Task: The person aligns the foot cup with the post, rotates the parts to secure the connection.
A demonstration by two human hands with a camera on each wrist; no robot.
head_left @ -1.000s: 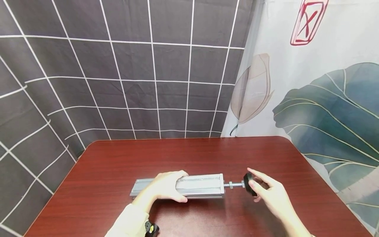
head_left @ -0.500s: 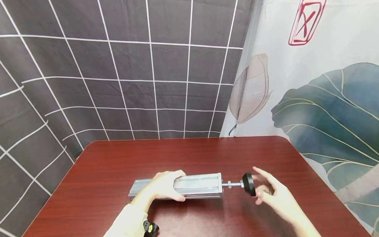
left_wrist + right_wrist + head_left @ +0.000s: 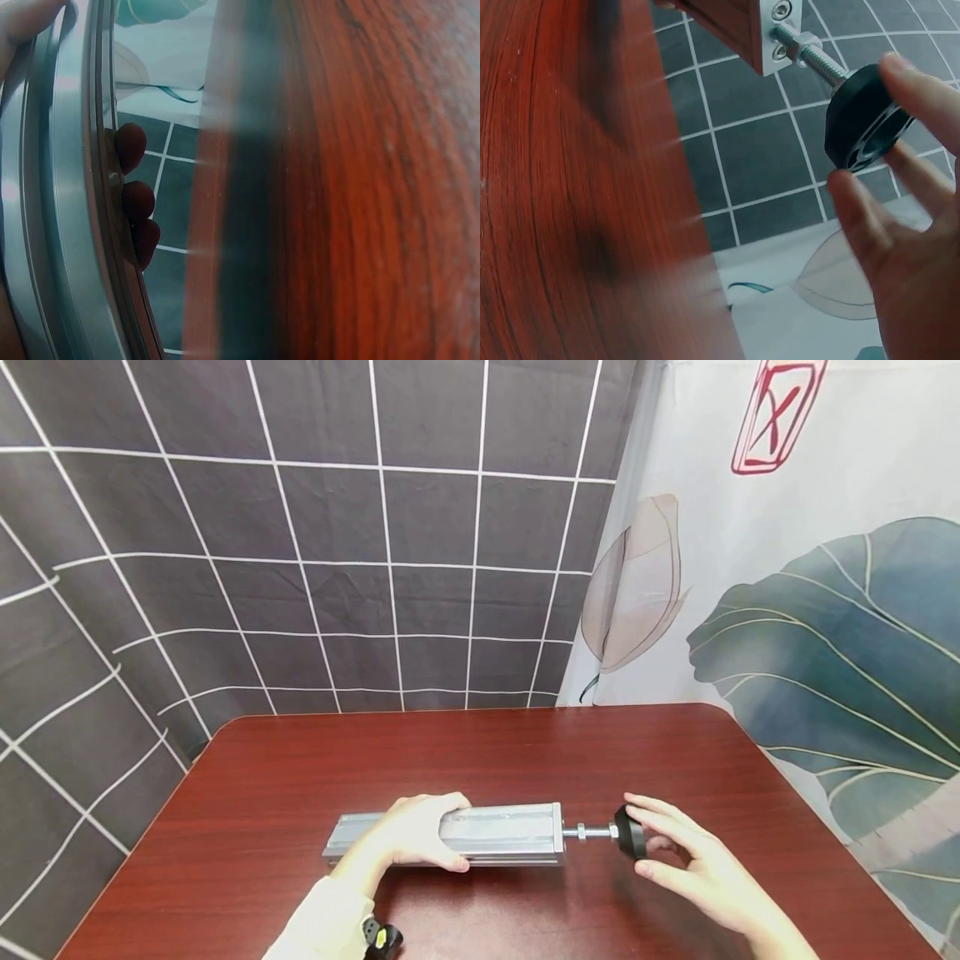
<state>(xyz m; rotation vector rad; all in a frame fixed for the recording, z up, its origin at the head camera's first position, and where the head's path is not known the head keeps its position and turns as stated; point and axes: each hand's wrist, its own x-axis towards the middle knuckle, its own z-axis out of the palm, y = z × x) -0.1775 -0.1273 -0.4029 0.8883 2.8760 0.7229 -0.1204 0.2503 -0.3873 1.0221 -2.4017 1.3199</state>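
A silver aluminium profile (image 3: 506, 833) is held level over the table in the head view. My left hand (image 3: 415, 829) grips it around the middle; in the left wrist view its fingertips (image 3: 139, 201) curl under the profile's far side. From the right end plate (image 3: 772, 52) sticks out a threaded rod (image 3: 596, 832) with a nut (image 3: 804, 43) on it. At the rod's outer end sits a black levelling foot (image 3: 628, 835). My right hand (image 3: 686, 864) holds that foot at its rim, thumb and fingertips on opposite edges, the palm apart from it.
The reddish-brown wooden table (image 3: 450, 752) lies below both hands. Behind it hangs a dark grey curtain (image 3: 337, 527) with white grid lines. To the right is a white curtain (image 3: 690, 460) with leaf prints. A black strap device (image 3: 382, 939) is on the left wrist.
Half a second ago the right hand was off the foot, spread to its right. It has come back left onto the foot's rim. The left hand keeps its hold on the profile.
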